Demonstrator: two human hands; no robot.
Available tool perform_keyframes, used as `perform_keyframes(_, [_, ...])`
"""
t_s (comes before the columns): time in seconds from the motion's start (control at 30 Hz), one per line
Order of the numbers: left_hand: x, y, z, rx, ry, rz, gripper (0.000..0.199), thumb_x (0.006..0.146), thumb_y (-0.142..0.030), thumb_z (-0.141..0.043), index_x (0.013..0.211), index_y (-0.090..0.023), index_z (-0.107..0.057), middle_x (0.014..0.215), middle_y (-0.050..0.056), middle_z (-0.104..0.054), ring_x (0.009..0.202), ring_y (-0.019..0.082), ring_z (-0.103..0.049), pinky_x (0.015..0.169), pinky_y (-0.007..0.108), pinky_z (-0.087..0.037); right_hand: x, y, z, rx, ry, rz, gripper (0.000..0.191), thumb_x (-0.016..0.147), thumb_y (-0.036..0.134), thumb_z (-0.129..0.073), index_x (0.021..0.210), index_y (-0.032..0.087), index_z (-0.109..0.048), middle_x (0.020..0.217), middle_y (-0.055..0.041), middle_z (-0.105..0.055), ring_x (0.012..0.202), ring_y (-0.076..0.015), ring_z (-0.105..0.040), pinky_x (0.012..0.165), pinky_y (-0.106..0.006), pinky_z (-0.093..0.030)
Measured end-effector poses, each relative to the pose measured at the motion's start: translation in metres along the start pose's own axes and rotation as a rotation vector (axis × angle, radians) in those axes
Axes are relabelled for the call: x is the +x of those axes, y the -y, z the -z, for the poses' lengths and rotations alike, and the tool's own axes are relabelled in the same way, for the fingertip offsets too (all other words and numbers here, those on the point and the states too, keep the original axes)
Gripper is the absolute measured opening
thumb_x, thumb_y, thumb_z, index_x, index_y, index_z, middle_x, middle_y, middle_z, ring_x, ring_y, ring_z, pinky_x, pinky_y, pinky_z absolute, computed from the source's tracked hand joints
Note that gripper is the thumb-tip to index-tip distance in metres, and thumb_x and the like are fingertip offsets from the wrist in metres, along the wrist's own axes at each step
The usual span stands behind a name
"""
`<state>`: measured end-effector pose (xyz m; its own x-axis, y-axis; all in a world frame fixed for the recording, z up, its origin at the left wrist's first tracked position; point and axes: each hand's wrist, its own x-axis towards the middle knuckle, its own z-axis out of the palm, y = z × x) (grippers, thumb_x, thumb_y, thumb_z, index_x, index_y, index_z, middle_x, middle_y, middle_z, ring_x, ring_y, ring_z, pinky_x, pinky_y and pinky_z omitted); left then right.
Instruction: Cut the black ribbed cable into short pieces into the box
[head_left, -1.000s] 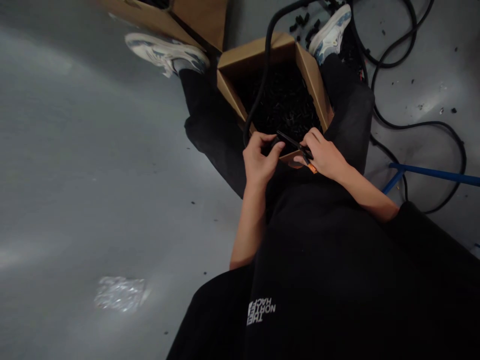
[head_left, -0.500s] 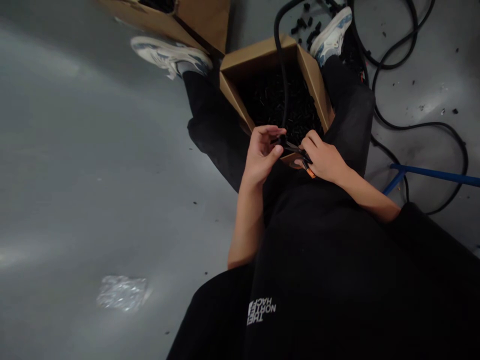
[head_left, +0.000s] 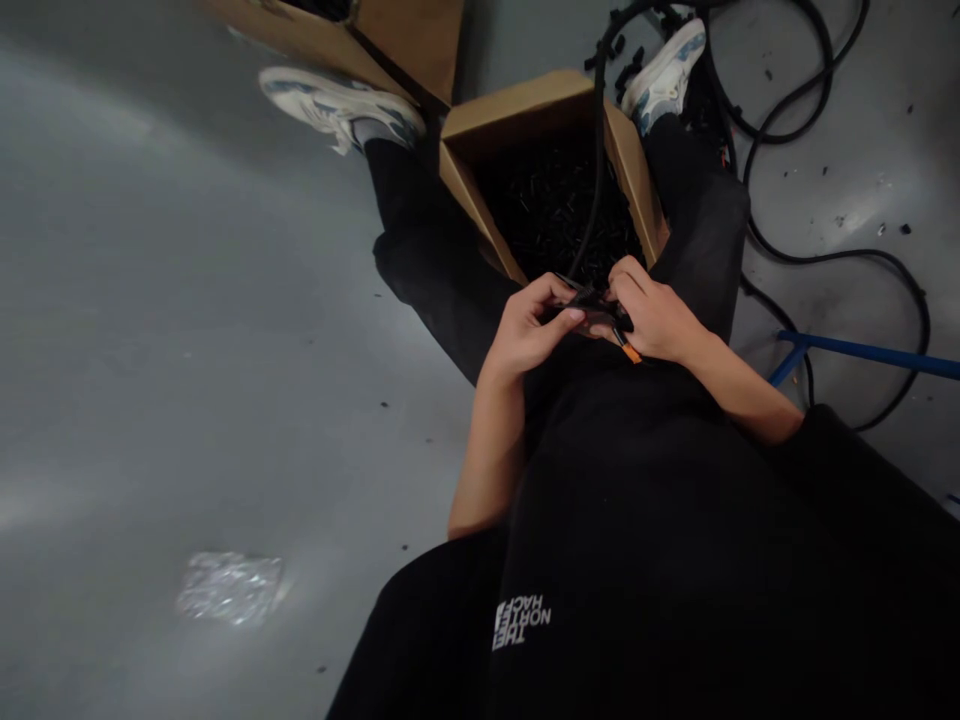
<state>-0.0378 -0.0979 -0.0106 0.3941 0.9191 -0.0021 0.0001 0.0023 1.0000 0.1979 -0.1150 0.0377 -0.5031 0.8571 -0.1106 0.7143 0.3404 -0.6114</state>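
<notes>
While one person sits with legs spread around one open cardboard box [head_left: 517, 105], two bare hands work together over the box's near edge. The left hand [head_left: 529, 325] is closed, thumb and fingers pinching one black hose [head_left: 599, 130], which arches down over the box to the fingertips; the exact grip is too dark to tell. The right hand [head_left: 651, 312], just beside it, is curled around one dark tool with an orange part [head_left: 628, 347] showing below the palm; most of the tool is hidden. Small black pieces [head_left: 555, 210], too many to count, lie in the box. Two white-and-blue shoes flank its far end: the left shoe [head_left: 330, 100] and the right shoe [head_left: 666, 65]. One second cardboard box [head_left: 409, 40] stands partly in view, beyond the first box and to its left. To the box's right are black loops [head_left: 832, 257] on the floor and one blue frame [head_left: 885, 354]. Well apart, left of the box and nearer the person, lies one clear plastic packet [head_left: 231, 587].
</notes>
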Motion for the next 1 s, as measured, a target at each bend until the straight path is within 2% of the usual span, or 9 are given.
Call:
perform_keyframes(0.13, [-0.003, -0.002, 0.0, 0.159, -0.136, -0.037, 0.045, 0.095, -0.068, -0.08, 0.091, -0.024, -0.067, 0.088, 0.002, -0.074, 0.077, 0.017, -0.069, 0.073, 0.032, -0.057, -0.003, -0.001, 0.0, -0.01, 0.01, -0.044, 0.041, 0.112, 0.059, -0.056, 0.124, 0.019, -0.055, 0.134, -0.0144, -0.058, 0.104, -0.0246, -0.071, 0.08, -0.041, -0.063])
perform_keyframes(0.27, [-0.006, -0.001, -0.012, 0.32, -0.209, -0.069, 0.025, 0.096, -0.048, -0.082, 0.098, -0.025, -0.073, 0.093, 0.001, -0.078, 0.083, 0.018, -0.071, 0.078, 0.033, -0.057, 0.0, 0.002, 0.001, 0.05, 0.043, -0.1, 0.044, 0.109, 0.059, -0.064, 0.128, 0.02, -0.054, 0.137, -0.0137, -0.056, 0.097, -0.0215, -0.07, 0.078, -0.041, -0.063])
perform_keyframes(0.47, [-0.008, 0.016, -0.02, 0.542, -0.403, -0.137, 0.015, 0.095, -0.033, -0.081, 0.097, -0.025, -0.069, 0.098, 0.004, -0.075, 0.095, 0.025, -0.068, 0.091, 0.042, -0.053, 0.006, 0.009, -0.005, 0.059, 0.061, -0.22, 0.043, 0.109, 0.055, -0.066, 0.128, 0.018, -0.056, 0.135, -0.0136, -0.057, 0.1, -0.0236, -0.072, 0.083, -0.043, -0.063])
perform_keyframes(0.6, [-0.011, 0.022, -0.024, 0.602, -0.458, -0.2, 0.01, 0.095, -0.026, -0.078, 0.096, -0.025, -0.068, 0.096, 0.003, -0.074, 0.092, 0.026, -0.064, 0.09, 0.044, -0.048, 0.005, 0.012, -0.006, 0.066, 0.091, -0.272, 0.04, 0.107, 0.05, -0.071, 0.126, 0.018, -0.056, 0.133, -0.0122, -0.057, 0.103, -0.0243, -0.072, 0.087, -0.043, -0.062])
perform_keyframes(0.73, [-0.012, 0.023, -0.03, 0.533, -0.413, -0.163, 0.015, 0.094, -0.029, -0.079, 0.091, -0.025, -0.065, 0.094, 0.003, -0.073, 0.093, 0.025, -0.065, 0.087, 0.043, -0.05, 0.007, 0.011, -0.01, 0.116, 0.044, -0.258, 0.041, 0.107, 0.052, -0.069, 0.126, 0.019, -0.055, 0.137, -0.0126, -0.056, 0.099, -0.0213, -0.07, 0.083, -0.04, -0.061])
perform_keyframes(0.8, [-0.011, 0.025, -0.027, 0.472, -0.43, -0.111, 0.018, 0.093, -0.034, -0.083, 0.094, -0.026, -0.067, 0.095, 0.003, -0.072, 0.095, 0.025, -0.066, 0.089, 0.042, -0.053, 0.007, 0.006, -0.012, 0.121, 0.021, -0.246, 0.039, 0.108, 0.052, -0.068, 0.124, 0.019, -0.055, 0.135, -0.0118, -0.058, 0.099, -0.0212, -0.069, 0.083, -0.04, -0.06])
perform_keyframes(0.9, [-0.01, 0.031, -0.012, 0.353, -0.528, -0.016, 0.031, 0.09, -0.047, -0.088, 0.1, -0.026, -0.068, 0.095, 0.002, -0.07, 0.09, 0.021, -0.066, 0.086, 0.037, -0.054, 0.002, -0.002, -0.011, 0.116, 0.027, -0.233, 0.037, 0.105, 0.049, -0.073, 0.121, 0.02, -0.057, 0.13, -0.0095, -0.06, 0.098, -0.0211, -0.068, 0.083, -0.039, -0.059])
perform_keyframes(1.0, [-0.006, 0.035, 0.007, 0.153, -0.518, 0.023, 0.049, 0.088, -0.064, -0.088, 0.106, -0.025, -0.065, 0.095, 0.001, -0.068, 0.087, 0.018, -0.068, 0.081, 0.032, -0.054, -0.004, -0.01, -0.012, 0.104, 0.065, -0.216, 0.04, 0.101, 0.045, -0.078, 0.125, 0.02, -0.059, 0.134, -0.0107, -0.059, 0.098, -0.0207, -0.067, 0.081, -0.037, -0.057])
